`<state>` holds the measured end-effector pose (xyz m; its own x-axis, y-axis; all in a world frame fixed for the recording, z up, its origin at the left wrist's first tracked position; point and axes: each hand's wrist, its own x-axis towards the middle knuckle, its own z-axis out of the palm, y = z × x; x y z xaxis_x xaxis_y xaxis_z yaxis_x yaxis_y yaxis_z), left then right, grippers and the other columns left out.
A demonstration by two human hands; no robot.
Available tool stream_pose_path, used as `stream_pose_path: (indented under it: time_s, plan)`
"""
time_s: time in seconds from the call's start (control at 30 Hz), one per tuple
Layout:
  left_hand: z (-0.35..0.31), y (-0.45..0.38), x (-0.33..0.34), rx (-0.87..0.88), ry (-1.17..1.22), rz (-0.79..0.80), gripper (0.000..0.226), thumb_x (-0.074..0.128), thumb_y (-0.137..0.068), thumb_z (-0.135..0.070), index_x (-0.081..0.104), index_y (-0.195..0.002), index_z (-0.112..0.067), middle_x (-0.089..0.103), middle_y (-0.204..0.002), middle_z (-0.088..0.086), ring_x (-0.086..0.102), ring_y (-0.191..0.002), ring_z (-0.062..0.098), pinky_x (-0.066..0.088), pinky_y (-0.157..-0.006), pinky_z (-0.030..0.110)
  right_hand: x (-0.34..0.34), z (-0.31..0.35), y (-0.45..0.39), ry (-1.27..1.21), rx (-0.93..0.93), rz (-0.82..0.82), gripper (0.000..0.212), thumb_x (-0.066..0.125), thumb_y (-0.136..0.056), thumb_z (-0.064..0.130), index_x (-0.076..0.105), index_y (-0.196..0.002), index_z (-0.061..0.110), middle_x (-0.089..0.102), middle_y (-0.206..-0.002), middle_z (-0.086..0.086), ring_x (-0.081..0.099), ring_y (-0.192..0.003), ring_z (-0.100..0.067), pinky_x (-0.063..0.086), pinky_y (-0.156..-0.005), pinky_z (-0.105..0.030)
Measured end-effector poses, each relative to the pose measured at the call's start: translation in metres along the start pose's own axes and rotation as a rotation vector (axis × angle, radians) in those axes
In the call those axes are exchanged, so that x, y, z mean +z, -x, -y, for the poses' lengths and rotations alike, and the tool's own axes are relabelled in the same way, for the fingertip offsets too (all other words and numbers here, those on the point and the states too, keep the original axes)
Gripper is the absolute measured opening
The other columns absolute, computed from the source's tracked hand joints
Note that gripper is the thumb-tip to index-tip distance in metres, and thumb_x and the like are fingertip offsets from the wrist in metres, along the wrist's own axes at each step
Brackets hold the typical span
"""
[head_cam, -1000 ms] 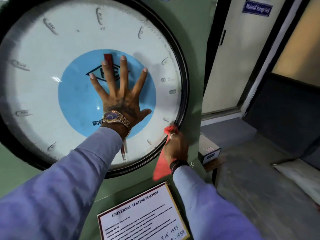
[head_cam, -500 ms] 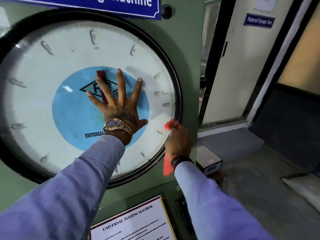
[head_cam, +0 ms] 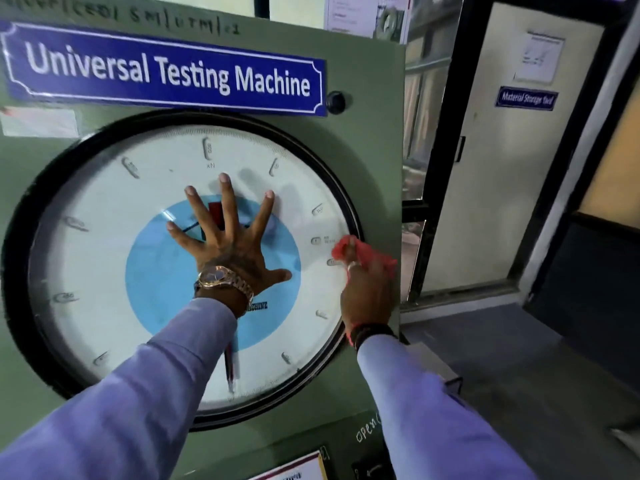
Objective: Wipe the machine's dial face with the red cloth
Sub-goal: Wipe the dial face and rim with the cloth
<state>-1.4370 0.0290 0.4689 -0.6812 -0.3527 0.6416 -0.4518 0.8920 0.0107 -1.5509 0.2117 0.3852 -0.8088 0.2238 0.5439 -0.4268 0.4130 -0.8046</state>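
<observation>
The Universal Testing Machine cabinet (head_cam: 367,150) fills the left and middle of my view, and its dial face (head_cam: 104,271) takes up most of the panel under the blue nameplate (head_cam: 166,72), ringed by a black bezel (head_cam: 20,237). What matters for the coming stroke: nearly all of the glass lies to the left of the red cloth (head_cam: 360,252), so I judge the wipe has to run leftward and along the curve of the rim from where the cloth sits, at the right-centre edge of the dial, just inside the bezel. My right hand (head_cam: 367,296) is the one on the cloth, its fingers closed around the bunched fabric and pressing it toward the glass; whether the cloth is truly in contact with the glass I can't confirm from this angle. My left hand (head_cam: 228,251) is nearer the dial's middle, laid flat on the light-blue centre disc (head_cam: 162,289) with its fingers spread wide and holding nothing, a gold wristwatch (head_cam: 221,277) at the wrist. That palm sits squarely in the path of any sweep across the centre, so I reckon it must lift or shift. Hidden things: the hand and sleeve cover the logo and most of the red pointer (head_cam: 216,209), whose lower tip (head_cam: 230,372) shows blurred below my forearm. Most of the cloth is lost inside my fist, the scale numerals are too smeared to read, and the placard at the bottom of the frame is cut off.
</observation>
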Motion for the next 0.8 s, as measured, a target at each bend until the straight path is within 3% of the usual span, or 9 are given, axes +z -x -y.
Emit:
stream_pose_path:
  time_s: [0.13,0.2,0.27,0.33,0.37,0.43,0.5,0.57,0.8]
  plan:
    - [-0.002,-0.001,0.0,-0.015,-0.027,0.03,0.157,0.069,-0.044,-0.107,-0.015,-0.167,-0.057,-0.039,-0.176,0.011,-0.022,-0.16,0.062,0.013,-0.11,0.097,0.013,0.016,-0.028,0.182,-0.158,0.109,0.047,0.028,-0.094,0.043,0.04,-0.134,0.022,0.065,-0.121,-0.016,0.065,-0.107,-0.038,0.059,-0.088,-0.058]
    - [-0.002,0.0,-0.001,-0.019,-0.034,0.042,0.156,0.067,-0.046,-0.107,-0.018,-0.166,-0.058,-0.041,-0.175,0.011,-0.024,-0.159,0.063,0.013,-0.111,0.097,0.008,0.011,-0.021,0.12,-0.065,0.092,0.047,0.028,-0.101,0.057,0.047,-0.13,0.025,0.071,-0.114,-0.004,0.065,-0.108,-0.026,0.059,-0.092,-0.052]
    - [-0.001,0.0,-0.004,-0.018,-0.054,0.047,0.153,0.065,-0.049,-0.108,-0.021,-0.166,-0.057,-0.04,-0.175,0.012,-0.022,-0.159,0.063,0.016,-0.112,0.095,0.0,0.002,-0.015,0.128,0.027,0.064,0.071,0.03,-0.099,0.087,0.071,-0.109,0.03,0.074,-0.104,0.012,0.063,-0.106,-0.011,0.058,-0.098,-0.043]
    - [0.001,-0.003,-0.006,-0.003,-0.076,0.032,0.148,0.064,-0.054,-0.106,-0.017,-0.167,-0.057,-0.031,-0.179,0.013,-0.013,-0.161,0.064,0.022,-0.114,0.091,-0.004,0.005,-0.015,0.203,0.043,0.067,0.078,0.025,-0.096,0.092,0.075,-0.103,0.033,0.072,-0.106,0.017,0.059,-0.11,-0.01,0.056,-0.099,-0.04]
    - [0.003,-0.006,-0.008,0.002,-0.079,0.024,0.144,0.065,-0.056,-0.105,-0.013,-0.167,-0.058,-0.024,-0.18,0.013,-0.007,-0.161,0.064,0.026,-0.115,0.089,-0.004,0.008,-0.018,0.246,0.011,0.102,0.071,0.026,-0.101,0.085,0.075,-0.109,0.033,0.072,-0.113,0.015,0.058,-0.114,-0.013,0.055,-0.1,-0.04]
    - [0.008,-0.013,-0.011,-0.002,-0.072,-0.015,0.138,0.067,-0.06,-0.101,-0.005,-0.169,-0.058,-0.008,-0.182,0.013,0.003,-0.161,0.063,0.029,-0.118,0.083,-0.005,0.027,-0.031,0.293,-0.127,0.216,0.038,0.046,-0.108,0.048,0.068,-0.135,0.032,0.066,-0.133,0.002,0.057,-0.125,-0.024,0.053,-0.106,-0.044]
    - [0.013,-0.021,-0.012,-0.028,-0.059,-0.075,0.14,0.069,-0.058,-0.101,-0.003,-0.17,-0.056,-0.003,-0.182,0.014,0.001,-0.163,0.059,0.022,-0.121,0.082,-0.003,0.055,-0.046,0.404,-0.364,0.298,0.065,0.051,-0.101,0.013,0.046,-0.163,0.033,0.055,-0.138,-0.012,0.054,-0.129,-0.034,0.052,-0.108,-0.048]
    - [0.02,-0.027,-0.009,-0.051,-0.042,-0.142,0.146,0.071,-0.053,-0.101,-0.001,-0.171,-0.054,-0.011,-0.182,0.016,-0.01,-0.164,0.057,0.01,-0.123,0.083,0.001,0.079,-0.055,0.402,-0.435,0.288,0.08,0.052,-0.096,0.004,0.035,-0.168,0.034,0.053,-0.134,-0.018,0.054,-0.128,-0.04,0.049,-0.112,-0.049]
    - [0.037,-0.031,-0.001,-0.056,0.058,-0.113,0.141,0.048,-0.051,-0.115,-0.011,-0.167,-0.06,-0.031,-0.18,0.008,-0.025,-0.162,0.056,0.0,-0.122,0.085,-0.005,0.064,-0.035,0.368,-0.453,0.124,0.072,0.055,-0.094,-0.003,0.05,-0.161,0.024,0.063,-0.119,-0.023,0.062,-0.115,-0.046,0.052,-0.105,-0.052]
